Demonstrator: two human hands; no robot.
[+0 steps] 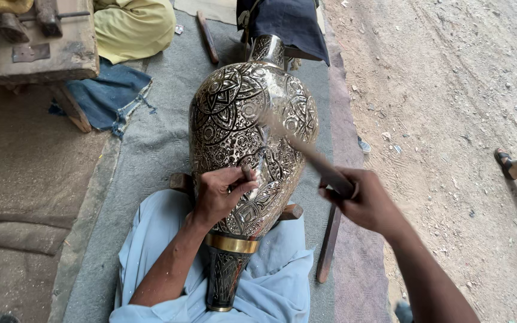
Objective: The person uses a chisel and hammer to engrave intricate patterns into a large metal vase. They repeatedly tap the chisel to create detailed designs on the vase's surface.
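- Left hand (218, 192) rests on belly of the engraved metal vase (249, 119), fingers curled and pinching a small chisel (248, 173) w/ tip against the pattern.
- Vase lies on its side along the person's lap, foot w/ gold band (231, 243) toward the body, neck pointing away to a dark cloth (288, 21). Lower body sits on pale blue clothing (270, 281) and a wood support (291, 210), over a grey mat (151, 149).
- Handling, my judgement: looks heavy and stiff, a metal shell; polished surface prob. slippery, round belly can roll sideways. Engraved face marks easily, so better to hold at narrow foot or neck, w/ one palm under the belly, not by fingertips on the pattern.
- Right hand (363, 200) is right of the vase, closed in a fist around a hammer handle (324, 170); the head is motion-blurred over the belly, so exact contact I cannot tell.
- Far left: wooden bench (31, 48), blue cloth (106, 96). Right: bare dirt ground (450, 90).
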